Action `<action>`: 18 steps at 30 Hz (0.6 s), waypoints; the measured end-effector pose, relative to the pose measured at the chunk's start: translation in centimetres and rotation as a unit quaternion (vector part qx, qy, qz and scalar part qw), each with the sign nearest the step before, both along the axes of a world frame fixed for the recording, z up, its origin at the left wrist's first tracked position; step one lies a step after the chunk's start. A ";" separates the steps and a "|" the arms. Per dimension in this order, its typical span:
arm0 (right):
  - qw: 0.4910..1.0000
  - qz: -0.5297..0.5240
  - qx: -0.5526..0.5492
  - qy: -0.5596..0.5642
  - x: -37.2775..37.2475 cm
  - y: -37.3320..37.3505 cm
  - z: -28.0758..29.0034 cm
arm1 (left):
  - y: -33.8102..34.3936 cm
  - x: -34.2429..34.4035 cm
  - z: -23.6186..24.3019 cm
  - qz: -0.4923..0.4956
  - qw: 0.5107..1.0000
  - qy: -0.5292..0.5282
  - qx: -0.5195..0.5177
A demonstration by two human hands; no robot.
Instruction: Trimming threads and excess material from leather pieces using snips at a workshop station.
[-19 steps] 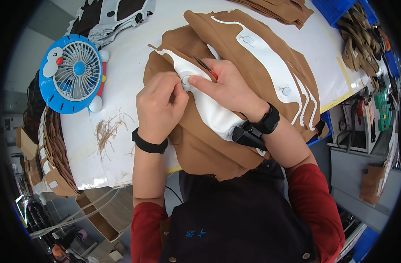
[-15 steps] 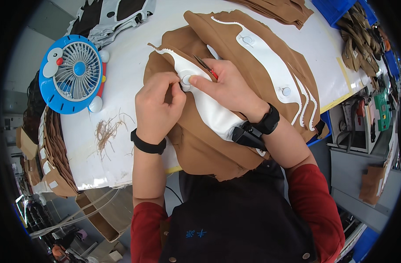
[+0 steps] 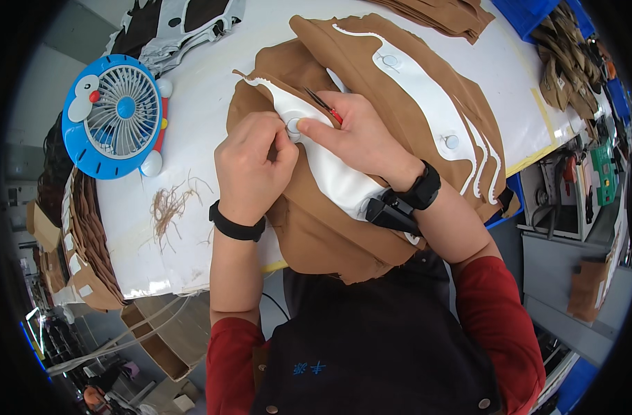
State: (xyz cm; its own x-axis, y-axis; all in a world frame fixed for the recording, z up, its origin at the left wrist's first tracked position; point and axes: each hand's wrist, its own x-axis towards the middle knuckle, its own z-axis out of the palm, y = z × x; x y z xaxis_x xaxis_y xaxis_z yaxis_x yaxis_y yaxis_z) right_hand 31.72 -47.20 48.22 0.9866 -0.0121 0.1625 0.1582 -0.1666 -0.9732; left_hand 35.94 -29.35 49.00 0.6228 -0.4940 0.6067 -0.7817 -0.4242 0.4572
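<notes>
A brown fabric piece (image 3: 316, 238) with a wavy white strip (image 3: 340, 181) lies in front of me, its near edge hanging over the table's front. A round, clear-looking disc (image 3: 294, 127) sits on the strip between my hands. My left hand (image 3: 255, 164) is closed in a pinch at the disc's left edge; whatever its fingertips grip is hidden. With its thumb pressed on the strip at the disc's right edge, my right hand (image 3: 361, 135) also holds thread snips (image 3: 323, 104). Their dark points face up and left, and a red part shows beside the fingers.
More brown pieces with a white strip (image 3: 426, 93) and round discs lie to the right. On the left stands a blue fan (image 3: 126, 107), with loose brown threads (image 3: 169, 211) nearer me. Blue bins (image 3: 527, 17) are at the far right; brown pieces (image 3: 91, 242) hang at the left edge.
My left hand has shifted slightly to the right and up beside the disc. My right hand and the snips have hardly moved.
</notes>
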 end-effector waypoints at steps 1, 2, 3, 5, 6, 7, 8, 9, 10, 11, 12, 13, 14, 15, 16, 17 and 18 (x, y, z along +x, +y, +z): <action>1.000 -0.005 0.017 0.011 0.0 0.0 -0.2 | 0.1 0.0 0.0 0.001 1.000 0.000 0.000; 0.999 -0.010 0.034 0.021 0.0 0.1 -0.2 | 0.1 0.0 0.1 -0.003 1.000 0.007 -0.023; 0.999 -0.009 0.034 0.021 -0.1 0.0 0.0 | 0.2 0.0 0.1 -0.008 0.999 0.014 -0.045; 0.999 0.005 0.027 0.041 -0.3 0.1 0.8 | 0.2 0.0 0.1 -0.006 0.999 0.018 -0.039; 0.999 0.005 0.027 0.041 -0.3 0.1 0.8 | 0.2 0.0 0.0 -0.005 0.999 0.022 -0.033; 0.999 0.002 0.021 0.034 -0.3 0.0 0.7 | 0.2 0.0 0.1 -0.005 0.999 0.021 -0.032; 0.999 -0.002 0.015 0.028 -0.3 0.0 0.7 | 0.1 0.0 0.2 -0.009 0.999 0.016 -0.031; 0.999 -0.002 0.016 0.028 -0.3 0.0 0.8 | 0.0 0.0 0.3 -0.013 0.999 0.011 -0.030; 1.000 0.002 0.009 0.028 -0.3 0.0 0.8 | 0.0 -0.1 0.2 -0.013 0.999 0.011 -0.029; 1.000 0.005 0.003 0.029 -0.3 0.0 0.8 | 0.1 -0.1 0.1 -0.007 1.000 0.013 -0.023; 1.000 0.005 0.003 0.029 -0.2 -0.1 0.6 | 0.1 0.0 0.0 0.000 1.000 0.015 -0.016; 1.000 0.007 -0.007 0.026 -0.1 -0.2 0.3 | 0.1 0.0 0.0 0.000 1.000 0.015 -0.016; 1.000 0.009 -0.017 0.023 0.0 -0.2 0.1 | 0.1 0.0 -0.1 0.004 1.000 0.013 -0.011; 1.000 0.009 -0.017 0.023 0.0 -0.2 0.1 | 0.0 0.1 -0.2 0.009 1.000 0.010 -0.007; 1.000 0.009 -0.018 0.024 0.0 -0.2 0.3 | 0.0 0.2 -0.3 0.010 1.000 0.010 -0.006; 0.999 0.008 -0.018 0.025 -0.1 -0.1 0.4 | -0.1 0.3 -0.3 0.010 1.000 -0.007 -0.015; 0.999 0.009 -0.018 0.025 -0.1 0.0 0.6 | -0.1 0.3 -0.4 0.011 0.999 -0.025 -0.023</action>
